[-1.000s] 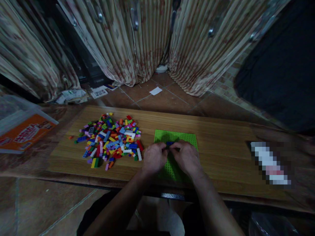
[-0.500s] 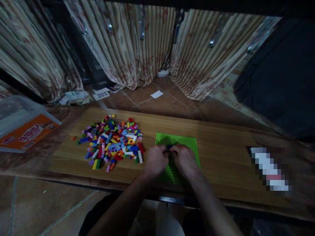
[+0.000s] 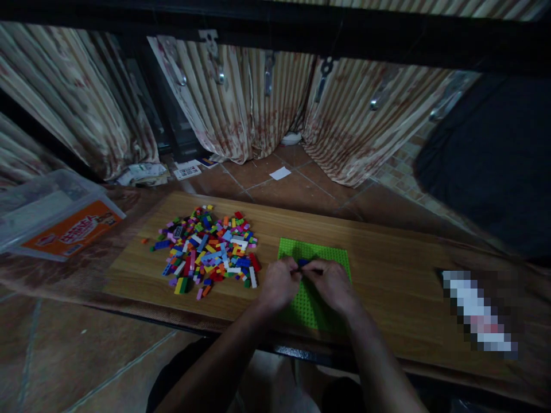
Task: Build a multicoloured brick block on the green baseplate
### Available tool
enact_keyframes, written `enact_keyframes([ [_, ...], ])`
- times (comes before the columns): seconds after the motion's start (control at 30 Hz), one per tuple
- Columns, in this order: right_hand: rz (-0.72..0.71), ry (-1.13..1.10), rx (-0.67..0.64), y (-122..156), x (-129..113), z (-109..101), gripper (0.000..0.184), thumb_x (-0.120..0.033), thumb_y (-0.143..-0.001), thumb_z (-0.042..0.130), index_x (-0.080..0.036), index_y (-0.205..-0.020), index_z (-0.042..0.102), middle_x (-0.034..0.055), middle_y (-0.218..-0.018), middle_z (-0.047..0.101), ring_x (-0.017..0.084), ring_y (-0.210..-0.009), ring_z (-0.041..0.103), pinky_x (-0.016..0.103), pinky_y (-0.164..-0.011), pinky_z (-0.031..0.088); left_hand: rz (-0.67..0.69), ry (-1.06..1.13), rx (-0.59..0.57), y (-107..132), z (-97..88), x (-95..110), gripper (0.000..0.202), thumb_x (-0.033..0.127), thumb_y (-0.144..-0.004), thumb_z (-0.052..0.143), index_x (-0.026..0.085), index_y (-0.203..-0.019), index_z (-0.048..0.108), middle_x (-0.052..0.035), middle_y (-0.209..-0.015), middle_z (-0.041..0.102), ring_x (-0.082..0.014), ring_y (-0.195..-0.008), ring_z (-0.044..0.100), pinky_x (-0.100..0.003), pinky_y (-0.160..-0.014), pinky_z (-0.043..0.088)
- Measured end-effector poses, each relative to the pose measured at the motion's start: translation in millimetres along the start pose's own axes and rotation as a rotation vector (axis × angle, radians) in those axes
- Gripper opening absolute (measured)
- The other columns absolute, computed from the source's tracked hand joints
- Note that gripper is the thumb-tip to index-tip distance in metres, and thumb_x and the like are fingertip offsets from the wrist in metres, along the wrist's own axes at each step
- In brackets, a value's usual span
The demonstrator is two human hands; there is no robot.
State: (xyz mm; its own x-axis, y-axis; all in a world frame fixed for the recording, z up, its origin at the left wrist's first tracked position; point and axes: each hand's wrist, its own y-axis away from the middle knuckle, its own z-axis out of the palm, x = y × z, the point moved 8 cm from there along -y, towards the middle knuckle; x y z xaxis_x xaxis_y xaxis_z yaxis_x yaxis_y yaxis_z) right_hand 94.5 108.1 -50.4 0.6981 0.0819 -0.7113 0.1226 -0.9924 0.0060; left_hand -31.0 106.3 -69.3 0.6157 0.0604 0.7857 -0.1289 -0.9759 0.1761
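A bright green studded baseplate (image 3: 310, 312) lies on the wooden board in front of me. Over its upper half my left hand (image 3: 280, 284) and my right hand (image 3: 333, 283) meet, their fingertips pinched together. A dark blue building brick (image 3: 303, 262) shows just behind the fingertips, and both hands are closed on it. My fingers hide most of it, so I cannot tell whether it is pressed onto the studs. Left of my left hand spreads a heap of loose building bricks (image 3: 210, 255) in many colours.
The wooden board (image 3: 396, 287) carries everything. At far left stands a clear plastic box (image 3: 60, 189) with an orange label. A blurred-out pale object (image 3: 477, 310) lies at the right end. Striped curtains (image 3: 275, 109) hang beyond, with papers (image 3: 187, 170) on the tiled floor.
The whole view has shifted slightly down and right as my head moved. My hands stay together over the baseplate at the blue brick, with the right fingers a little more stretched.
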Motion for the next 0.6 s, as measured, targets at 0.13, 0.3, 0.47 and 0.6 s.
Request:
enact_keyframes([
  [0.13, 0.035, -0.171, 0.136, 0.4, 3.9, -17.7, 0.018, -0.035, -0.079, 0.06, -0.024, -0.081, 0.075, 0.0036, -0.088, 0.075, 0.021, -0.082, 0.068, 0.035, -0.078, 0.05, 0.017, 0.118, -0.065, -0.5, -2.2, -1.1, 0.015, 0.022, -0.08, 0.053, 0.019, -0.084, 0.067, -0.0015, -0.076, 0.069, -0.0133, -0.066, 0.063, -0.022, -0.062, 0.048],
  [0.3, 0.092, -0.296, 0.404, 1.8, 4.3, -43.5, 0.022, -0.038, -0.077, 0.063, -0.02, -0.083, 0.074, 0.0065, -0.087, 0.075, 0.022, -0.083, 0.068, 0.037, -0.078, 0.051, 0.088, 0.287, 0.024, -6.0, -29.4, -2.1, 0.019, 0.023, -0.083, 0.048, 0.017, -0.08, 0.066, -0.0003, -0.067, 0.065, -0.0121, -0.061, 0.06, -0.02, -0.055, 0.045],
  [0.47, 0.04, -0.298, 0.408, 3.9, -10.3, -30.9, 0.023, -0.041, -0.079, 0.062, -0.021, -0.085, 0.073, 0.0049, -0.089, 0.073, 0.02, -0.083, 0.067, 0.035, -0.077, 0.05, 0.061, 0.547, 0.309, -11.8, -92.2, -22.2, 0.019, 0.028, -0.081, 0.053, 0.015, -0.085, 0.066, 0.0005, -0.067, 0.063, -0.0101, -0.054, 0.056, -0.019, -0.05, 0.044],
  [0.6, -0.07, -0.225, 0.283, 6.9, -35.9, -6.5, 0.022, -0.038, -0.084, 0.057, -0.022, -0.088, 0.072, 0.0044, -0.089, 0.071, 0.019, -0.082, 0.065, 0.032, -0.075, 0.049, 0.004, 0.678, 0.525, -4.9, -139.2, -41.3, 0.017, 0.027, -0.077, 0.058, 0.014, -0.084, 0.065, 0.0012, -0.065, 0.062, -0.0089, -0.051, 0.055, -0.018, -0.046, 0.043],
])
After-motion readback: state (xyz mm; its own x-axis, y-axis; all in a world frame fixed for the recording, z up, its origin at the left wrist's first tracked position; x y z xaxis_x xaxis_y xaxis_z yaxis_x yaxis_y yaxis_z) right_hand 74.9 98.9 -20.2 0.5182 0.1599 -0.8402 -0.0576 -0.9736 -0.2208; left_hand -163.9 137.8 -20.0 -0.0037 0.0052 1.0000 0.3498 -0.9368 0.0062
